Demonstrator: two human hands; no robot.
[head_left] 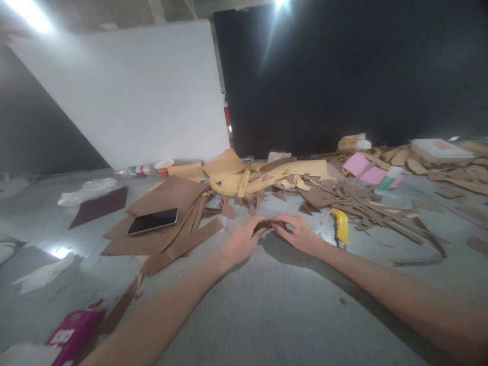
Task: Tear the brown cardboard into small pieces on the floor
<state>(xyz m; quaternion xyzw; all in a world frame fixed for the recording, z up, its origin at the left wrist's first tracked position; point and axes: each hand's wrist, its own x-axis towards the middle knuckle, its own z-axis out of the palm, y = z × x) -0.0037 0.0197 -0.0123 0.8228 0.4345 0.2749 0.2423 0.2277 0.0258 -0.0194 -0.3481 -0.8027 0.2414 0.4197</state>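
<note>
My left hand point(246, 239) and my right hand point(297, 233) meet over the middle of the table. Both sets of fingers pinch a small brown strip point(269, 223) of leather-like or card-like sheet; the fingertips hide much of it. Just right of my right hand lies a yellow curved tool point(341, 227), its kind unclear. Small brown scraps point(227, 208) lie beyond my fingers. Left of my left hand, a stack of brown sheets point(183, 190) carries a black-screened phone point(153, 221).
Narrow brown strips point(354, 201) heap up at right, near pink sheets point(362, 168) and a green-and-white bottle point(389, 178). A white box point(440, 151) sits far right. At left are a paper cup point(164, 166), a plastic bottle point(141, 170) and a magenta object point(76, 333).
</note>
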